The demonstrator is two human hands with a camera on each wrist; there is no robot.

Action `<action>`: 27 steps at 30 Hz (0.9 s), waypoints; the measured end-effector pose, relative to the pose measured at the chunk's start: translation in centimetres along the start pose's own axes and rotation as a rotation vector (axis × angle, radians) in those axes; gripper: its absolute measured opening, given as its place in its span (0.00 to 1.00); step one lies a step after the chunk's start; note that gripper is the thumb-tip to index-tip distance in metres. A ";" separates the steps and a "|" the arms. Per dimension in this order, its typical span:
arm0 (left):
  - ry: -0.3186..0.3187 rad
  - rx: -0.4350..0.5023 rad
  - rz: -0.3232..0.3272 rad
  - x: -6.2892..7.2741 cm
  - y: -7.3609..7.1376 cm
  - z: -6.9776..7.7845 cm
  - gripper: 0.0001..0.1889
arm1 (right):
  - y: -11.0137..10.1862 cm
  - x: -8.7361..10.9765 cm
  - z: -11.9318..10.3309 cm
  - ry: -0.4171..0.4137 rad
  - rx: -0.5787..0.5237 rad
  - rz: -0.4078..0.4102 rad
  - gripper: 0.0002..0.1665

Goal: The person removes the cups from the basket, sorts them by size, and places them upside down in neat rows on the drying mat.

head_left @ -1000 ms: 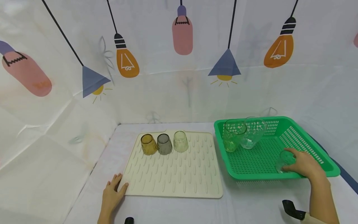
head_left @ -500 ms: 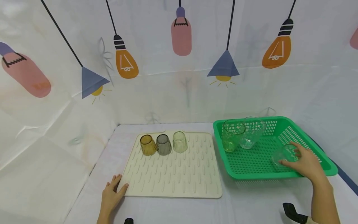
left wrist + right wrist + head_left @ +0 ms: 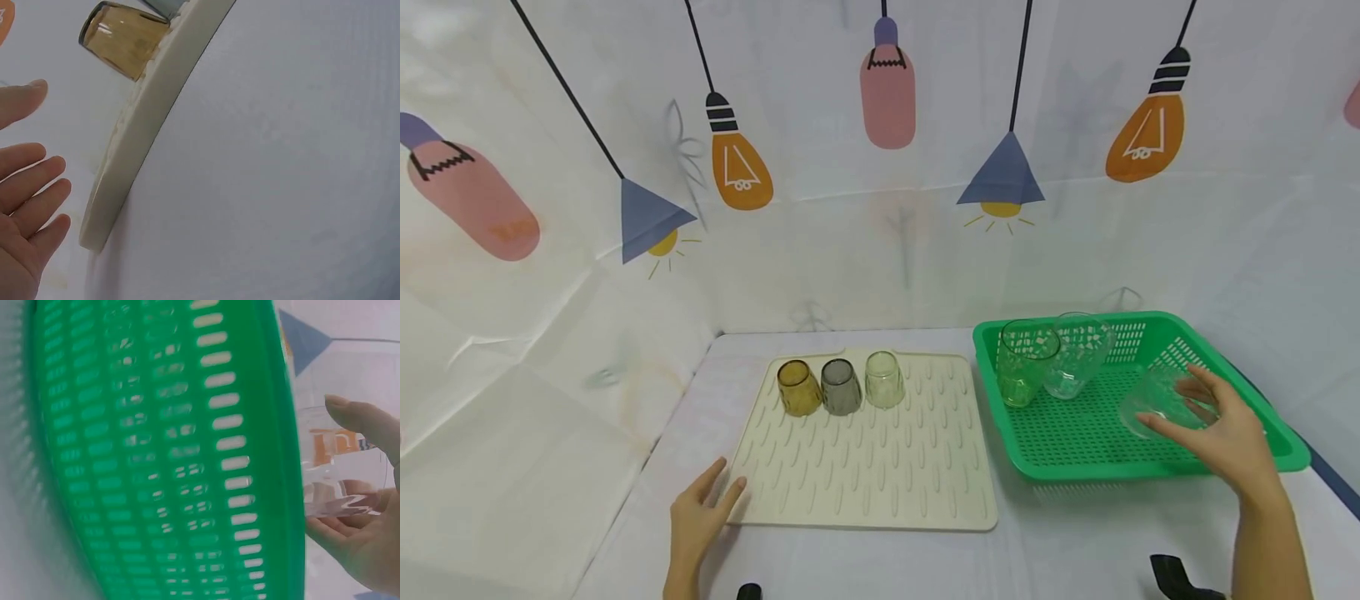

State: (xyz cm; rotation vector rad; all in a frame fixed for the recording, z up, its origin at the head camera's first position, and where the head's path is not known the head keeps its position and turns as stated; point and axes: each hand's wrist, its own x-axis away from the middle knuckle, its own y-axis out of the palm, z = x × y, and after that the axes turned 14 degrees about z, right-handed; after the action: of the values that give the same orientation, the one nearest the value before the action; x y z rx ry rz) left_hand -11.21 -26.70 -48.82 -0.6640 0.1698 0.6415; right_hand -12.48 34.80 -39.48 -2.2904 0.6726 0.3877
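Note:
My right hand [image 3: 1228, 429] holds a clear drinking glass [image 3: 1153, 407] over the right part of the green basket [image 3: 1026, 467]. In the right wrist view the thumb and fingers lie on opposite sides of the clear glass [image 3: 322, 469], just past the basket's wall [image 3: 265, 425]. A greenish glass [image 3: 1018, 379] and another clear glass [image 3: 1067, 375] stand at the basket's left end. My left hand [image 3: 696, 517], fingers spread, is beside the front left corner of a cream drying mat [image 3: 865, 483]. An amber glass [image 3: 799, 390], a grey glass [image 3: 841, 389] and a pale green glass [image 3: 883, 382] line its back edge.
A white cloth covers the table [image 3: 820, 567], and a white curtain [image 3: 820, 258] printed with lamps and bulbs hangs behind it. A black strap end [image 3: 1180, 579] shows by my right forearm. The basket's slotted rim rises around its glasses.
My right hand has raised the clear glass from the basket's floor and tilted it, moving slightly away from me. The left hand's fingers have spread and lifted at the mat's corner.

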 end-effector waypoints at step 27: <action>0.189 0.477 -0.092 0.5 1.6 7.9 0.23 | 3.0 2.4 -5.7 0.007 -0.677 -0.019 0.52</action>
State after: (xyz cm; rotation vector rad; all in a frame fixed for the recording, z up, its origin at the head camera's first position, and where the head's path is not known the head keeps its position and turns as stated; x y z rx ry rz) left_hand -12.23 -20.57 -43.64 -0.2679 0.4503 0.4258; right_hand -11.73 28.08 -38.19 -2.9289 0.5780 0.6780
